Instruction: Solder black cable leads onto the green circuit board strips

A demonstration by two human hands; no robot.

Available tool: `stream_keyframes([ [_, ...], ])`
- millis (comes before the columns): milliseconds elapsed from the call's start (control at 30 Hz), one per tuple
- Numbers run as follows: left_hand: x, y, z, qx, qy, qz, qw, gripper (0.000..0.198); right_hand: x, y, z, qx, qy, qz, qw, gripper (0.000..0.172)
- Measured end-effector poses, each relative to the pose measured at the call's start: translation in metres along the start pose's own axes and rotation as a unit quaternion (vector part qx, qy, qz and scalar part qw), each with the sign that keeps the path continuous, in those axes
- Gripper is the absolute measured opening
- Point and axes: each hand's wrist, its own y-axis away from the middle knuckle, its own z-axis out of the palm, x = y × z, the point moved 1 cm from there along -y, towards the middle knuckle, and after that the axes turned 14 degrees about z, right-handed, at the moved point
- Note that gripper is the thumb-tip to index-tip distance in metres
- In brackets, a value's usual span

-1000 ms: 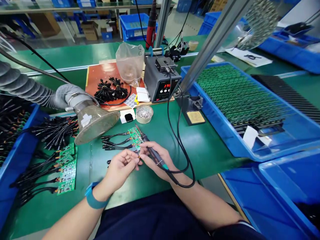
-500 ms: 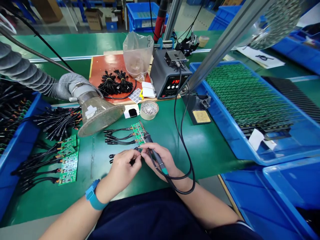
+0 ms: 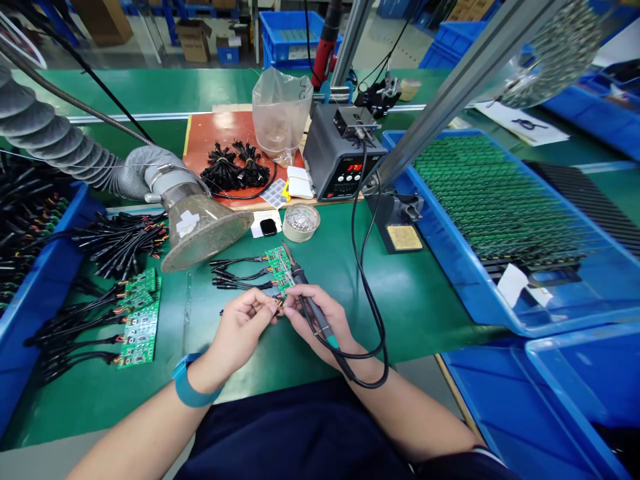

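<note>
My left hand [image 3: 247, 327] pinches the coloured wire end of a short black cable [image 3: 280, 303] between thumb and fingers. Close against it, my right hand [image 3: 320, 320] is closed around a soldering iron [image 3: 313, 307], its tip pointing up and away from me. A thin silver tool, apparently tweezers [image 3: 286, 265], lies along the iron in the same hand. The right fingertips meet the wire ends, partly hidden. Just beyond my hands lies a green circuit board [image 3: 277, 261], with several black cables [image 3: 240, 272] joined to its left side.
A grey fume funnel [image 3: 207, 230] hangs at the left, above finished-looking boards [image 3: 140, 330] and cable bundles [image 3: 125, 243]. Behind stand a round tub [image 3: 301, 233], the soldering station [image 3: 340, 160] and iron stand [image 3: 400, 223]. Blue bins [image 3: 465, 293] flank both sides. The iron's black cord [image 3: 370, 287] loops beside my right arm.
My left hand has turned and its fingers have shifted along the cable, bringing coloured wires into view at the fingertips. The right hand keeps the iron in nearly the same place.
</note>
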Motion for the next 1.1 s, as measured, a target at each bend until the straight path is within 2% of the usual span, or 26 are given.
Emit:
stream_keyframes([
  [333, -0.008, 0.006, 0.008, 0.041, 0.059, -0.010, 0.997, 0.031, -0.006, -0.002, 0.001, 0.007, 0.011, 0.017, 1.000, 0.024],
  [467, -0.011, 0.005, 0.007, 0.041, 0.086, -0.019, 0.995, 0.030, -0.007, -0.002, 0.001, 0.007, 0.016, 0.025, 1.000, 0.024],
  [633, -0.008, 0.004, 0.010, 0.039, 0.098, -0.023, 0.994, 0.037, -0.004, -0.003, 0.001, 0.009, -0.021, 0.040, 0.999, 0.029],
  [833, -0.006, 0.008, 0.011, 0.080, 0.055, 0.013, 0.995, 0.034, -0.003, 0.001, 0.002, -0.004, -0.036, 0.056, 0.998, 0.027],
  [1000, -0.013, 0.008, 0.004, 0.050, -0.030, 0.033, 0.998, 0.022, -0.002, 0.011, -0.007, 0.040, 0.036, 0.029, 0.998, 0.027],
  [1100, -0.015, 0.008, 0.000, 0.014, -0.160, 0.123, 0.979, 0.014, -0.002, 0.022, -0.021, 0.089, 0.105, -0.008, 0.990, 0.024],
])
